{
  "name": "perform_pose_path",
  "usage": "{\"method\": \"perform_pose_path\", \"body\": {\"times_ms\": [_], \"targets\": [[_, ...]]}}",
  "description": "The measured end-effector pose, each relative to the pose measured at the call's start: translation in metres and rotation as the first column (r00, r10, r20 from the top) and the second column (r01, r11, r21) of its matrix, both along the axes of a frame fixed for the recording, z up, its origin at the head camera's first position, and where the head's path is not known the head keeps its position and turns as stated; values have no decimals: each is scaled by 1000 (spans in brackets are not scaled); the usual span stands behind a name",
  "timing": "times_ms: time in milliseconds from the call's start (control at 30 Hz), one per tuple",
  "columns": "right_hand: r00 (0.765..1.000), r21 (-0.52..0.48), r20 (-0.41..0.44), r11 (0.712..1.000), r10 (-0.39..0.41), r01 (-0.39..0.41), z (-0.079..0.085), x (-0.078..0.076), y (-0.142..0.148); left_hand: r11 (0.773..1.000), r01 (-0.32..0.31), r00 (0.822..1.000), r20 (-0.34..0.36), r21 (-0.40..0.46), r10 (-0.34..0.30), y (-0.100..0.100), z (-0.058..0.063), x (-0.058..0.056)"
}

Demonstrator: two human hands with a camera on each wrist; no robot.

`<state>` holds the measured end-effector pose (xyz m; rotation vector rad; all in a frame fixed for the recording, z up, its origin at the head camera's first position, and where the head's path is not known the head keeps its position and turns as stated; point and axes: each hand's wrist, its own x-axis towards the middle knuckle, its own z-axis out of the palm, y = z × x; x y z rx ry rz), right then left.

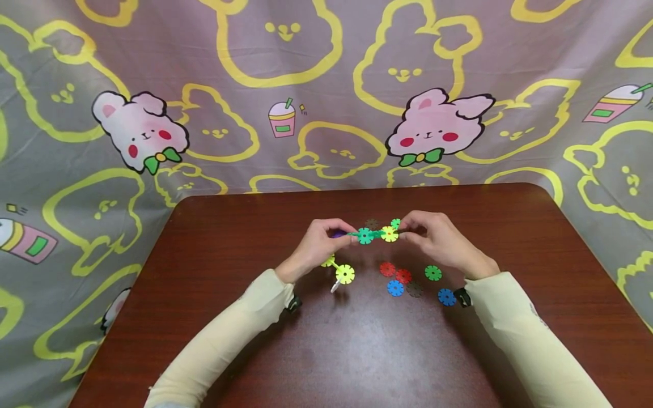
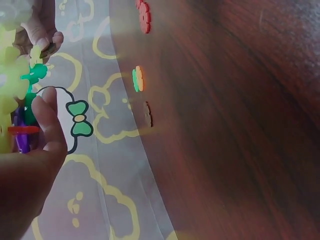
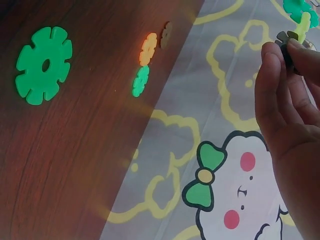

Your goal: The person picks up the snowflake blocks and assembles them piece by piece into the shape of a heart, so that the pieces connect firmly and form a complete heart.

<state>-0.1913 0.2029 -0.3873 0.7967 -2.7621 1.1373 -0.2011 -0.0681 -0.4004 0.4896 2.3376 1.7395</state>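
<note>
My left hand (image 1: 318,243) pinches a chain of slotted plastic snowflake discs. From its fingertips the chain runs rightward through a green disc (image 1: 365,236) to a yellow disc (image 1: 390,234). Below that hand hang more yellow discs (image 1: 345,274) and a whitish disc (image 1: 335,286). A purple disc (image 2: 21,135) and a red disc (image 2: 24,129) show beside the left fingers in the left wrist view. Between thumb and fingers, my right hand (image 1: 441,241) holds a dark disc (image 3: 286,42) right at the yellow disc's edge.
Loose discs lie on the brown table (image 1: 245,226): red (image 1: 387,269), blue (image 1: 395,288), dark brown (image 1: 415,289) and green (image 1: 433,273). Another blue disc (image 1: 446,297) is near the right wrist. Behind the table hangs a patterned cloth (image 1: 326,102).
</note>
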Motion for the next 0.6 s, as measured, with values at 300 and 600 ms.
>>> {"method": "perform_pose_path", "body": {"times_ms": [300,600], "targets": [[999,12,49,1000,12,-12,1,-2,1,999,7,998,58,34,-9,0,1,-1],[996,43,84,999,19,-23,-6,-4,15,999,14,998,65,39,-17,-3,1,-2]]}}
